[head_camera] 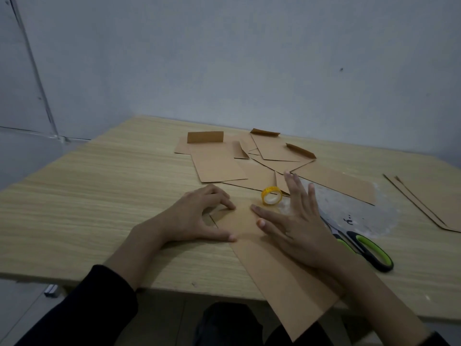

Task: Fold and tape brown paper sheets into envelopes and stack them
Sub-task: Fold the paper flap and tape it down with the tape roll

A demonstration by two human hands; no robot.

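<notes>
One sheet (274, 270), long axis slanting far-left from the table's near edge; left hand (197, 216) presses it with arched fingertips, right hand (296, 221) flat, fingers spread. One tape (271, 196), one scissors (369, 248).

One tape roll (271, 196), folks! Beyond it, three flapped envelopes (217, 163); right of it, one scissors (361, 245); nearer, one brown sheet (274, 270).

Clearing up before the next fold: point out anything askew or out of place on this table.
The envelopes at the back lie fanned and overlapping, not stacked. The brown sheet in front sits slanted and overhangs the near edge of the table. The tape roll stands on its rim and may roll.
</notes>
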